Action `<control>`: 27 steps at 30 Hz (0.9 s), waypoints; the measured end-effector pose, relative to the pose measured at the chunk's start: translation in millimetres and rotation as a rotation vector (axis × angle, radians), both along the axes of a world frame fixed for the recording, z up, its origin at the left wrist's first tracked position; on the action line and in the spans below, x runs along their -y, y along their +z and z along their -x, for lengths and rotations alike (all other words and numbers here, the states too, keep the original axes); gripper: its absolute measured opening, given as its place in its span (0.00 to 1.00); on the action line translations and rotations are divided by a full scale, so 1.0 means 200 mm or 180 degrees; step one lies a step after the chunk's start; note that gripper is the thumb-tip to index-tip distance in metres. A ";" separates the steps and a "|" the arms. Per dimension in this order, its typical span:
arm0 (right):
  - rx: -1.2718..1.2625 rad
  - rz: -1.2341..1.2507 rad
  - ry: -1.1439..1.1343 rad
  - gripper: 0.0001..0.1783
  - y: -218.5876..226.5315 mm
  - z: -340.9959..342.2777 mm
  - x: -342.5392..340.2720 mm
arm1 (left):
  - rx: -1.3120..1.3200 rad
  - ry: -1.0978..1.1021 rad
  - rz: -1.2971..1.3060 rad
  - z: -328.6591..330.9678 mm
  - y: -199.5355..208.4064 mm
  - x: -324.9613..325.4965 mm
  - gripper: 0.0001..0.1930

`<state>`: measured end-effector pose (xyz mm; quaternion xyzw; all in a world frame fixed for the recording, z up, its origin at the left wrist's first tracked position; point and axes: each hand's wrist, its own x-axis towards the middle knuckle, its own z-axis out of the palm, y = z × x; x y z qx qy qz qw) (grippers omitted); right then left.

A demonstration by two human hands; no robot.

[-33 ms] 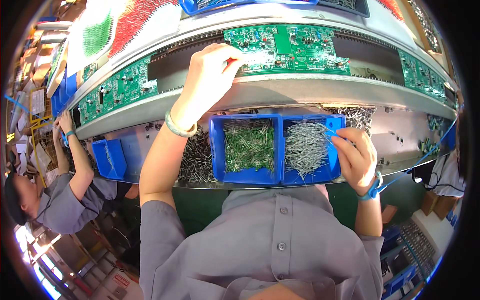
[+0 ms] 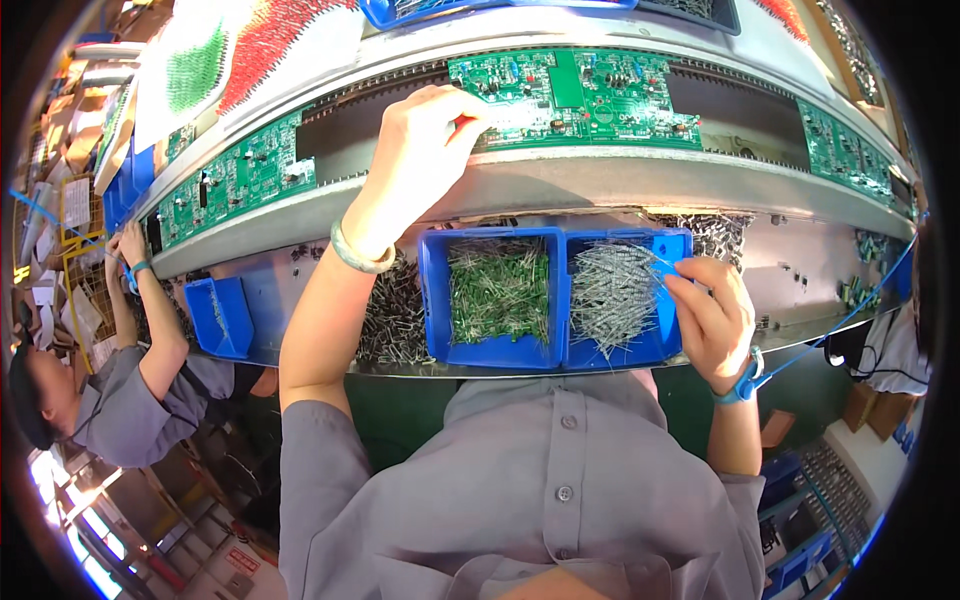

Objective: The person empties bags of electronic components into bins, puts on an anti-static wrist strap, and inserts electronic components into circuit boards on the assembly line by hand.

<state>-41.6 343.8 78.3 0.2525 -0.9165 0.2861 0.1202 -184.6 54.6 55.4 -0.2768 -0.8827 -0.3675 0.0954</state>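
Note:
My left hand [image 2: 428,135] reaches over the rail to the left part of a green circuit board [image 2: 625,92]. Its thumb and fingertips are pinched together there, and whatever they hold is lost in glare. At the right rim of a blue bin [image 2: 672,325], my right hand [image 2: 716,315] has thumb and forefinger brought together. Thin wire leads show by these fingertips, but I cannot make out a separate piece. Grey axial-lead components [image 2: 610,295] fill that bin. Beside it, a second blue bin [image 2: 490,355] contains green-bodied components [image 2: 497,290] with wire leads.
Further boards sit along the metal rail [image 2: 600,178], including one at left [image 2: 240,185] and one at right [image 2: 845,150]. Dark loose components [image 2: 395,320] lie left of the bins. A blue cord [image 2: 840,325] runs from my right wristband. Another person [image 2: 140,400] works at far left.

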 end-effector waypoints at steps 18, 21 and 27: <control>-0.0161 -0.0015 -0.0087 0.15 -0.01 -0.12 -0.04 | -0.0073 -0.0324 0.0789 0.02 0.01 -0.04 0.08; -0.0115 -0.0154 0.0260 0.14 0.00 -0.16 -0.03 | -0.0318 -0.0379 0.0885 0.03 0.00 0.00 0.08; -0.0221 -0.0522 0.1197 0.11 -0.03 -0.21 0.07 | -0.0728 -0.0128 0.0726 -0.05 0.02 -0.10 0.07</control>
